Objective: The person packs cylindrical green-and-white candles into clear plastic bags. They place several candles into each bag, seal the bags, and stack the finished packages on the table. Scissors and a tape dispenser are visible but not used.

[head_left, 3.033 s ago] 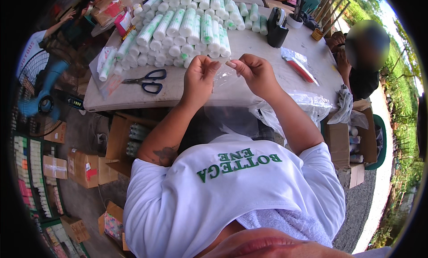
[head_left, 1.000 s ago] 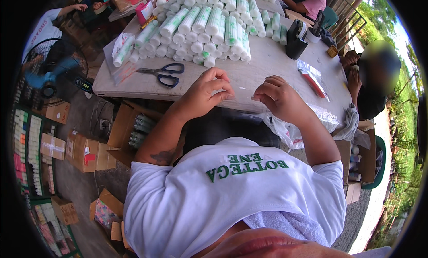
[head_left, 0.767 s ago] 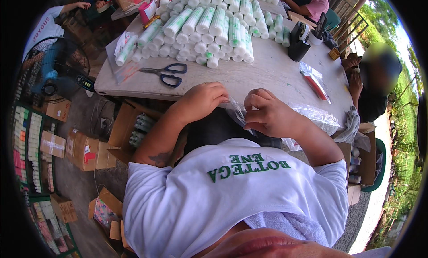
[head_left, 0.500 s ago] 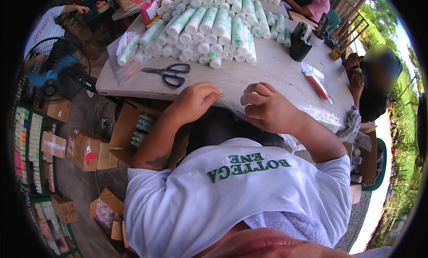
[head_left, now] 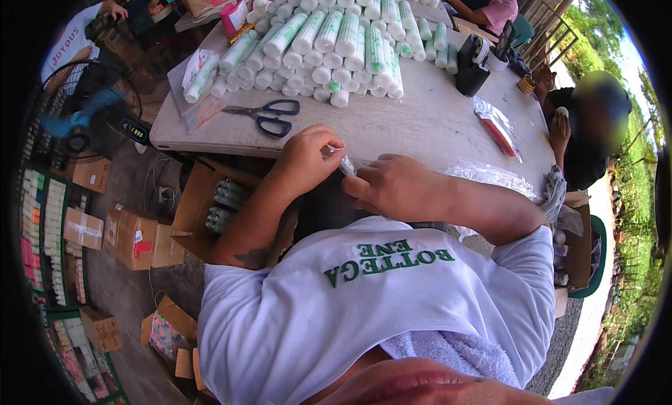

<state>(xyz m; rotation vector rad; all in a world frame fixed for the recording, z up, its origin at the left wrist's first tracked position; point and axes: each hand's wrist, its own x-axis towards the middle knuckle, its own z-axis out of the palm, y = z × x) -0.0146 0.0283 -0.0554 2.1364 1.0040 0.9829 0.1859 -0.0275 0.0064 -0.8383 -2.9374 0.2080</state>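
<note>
My left hand (head_left: 310,159) is closed at the table's near edge, its thumb and fingers pinching a piece of clear plastic film (head_left: 347,165). Opposite it, my right hand (head_left: 395,187) is curled over with its fingers bent down at the same film. The film is bunched in the small gap between both hands, and its lower part is hidden behind the right one. Scissors with dark blue handles (head_left: 273,117) lie beyond my left hand. Farther back rises a large pile of white, green-printed cylinders (head_left: 336,38) in plastic wrapping.
On the table (head_left: 434,129) are a flat packet with a red strip (head_left: 498,130), a black tape dispenser (head_left: 472,66) and crumpled clear plastic (head_left: 486,175). An open carton (head_left: 192,202) stands at my left, near a fan (head_left: 87,118). Another person (head_left: 595,125) sits at the right.
My right hand has moved left and down, turning palm-down toward my left hand. The film stretched between them is now bunched short. At the upper left, a person's arm has shifted.
</note>
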